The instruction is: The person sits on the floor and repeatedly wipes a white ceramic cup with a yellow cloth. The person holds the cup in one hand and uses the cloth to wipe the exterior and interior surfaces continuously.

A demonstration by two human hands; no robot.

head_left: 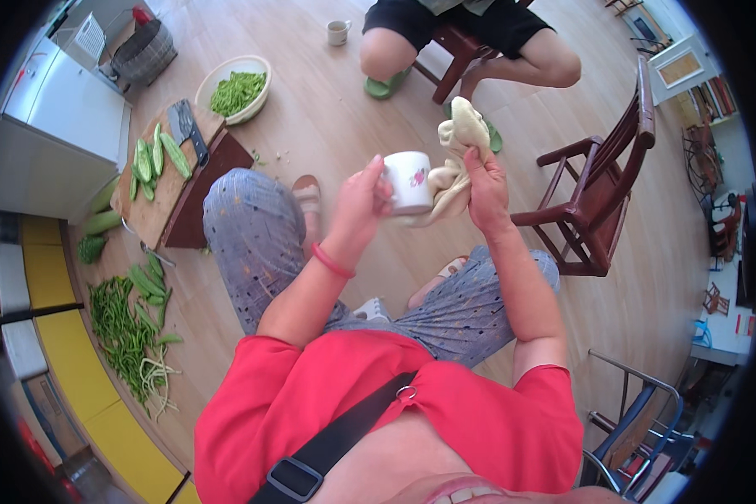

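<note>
My left hand [363,197] is closed round the handle side of a white mug [410,186] with a small pink flower print. A crumpled cream-coloured cloth [464,133] is gripped in my right hand [487,186], the thumb pressed over it. Its lower folds lie against the right side of the mug and run partly behind it. Both hands are raised in front of me, above my spread knees. The inside of the mug is hidden.
At left, a wooden board [161,214] bears a cleaver [188,132] and cut green gourds [145,161]. Beyond it stands a bowl [256,107] of greens. Green beans [119,336] lie on the floor. A wooden chair [592,197] stands right; another person [470,50] sits opposite, near a cup [338,34].
</note>
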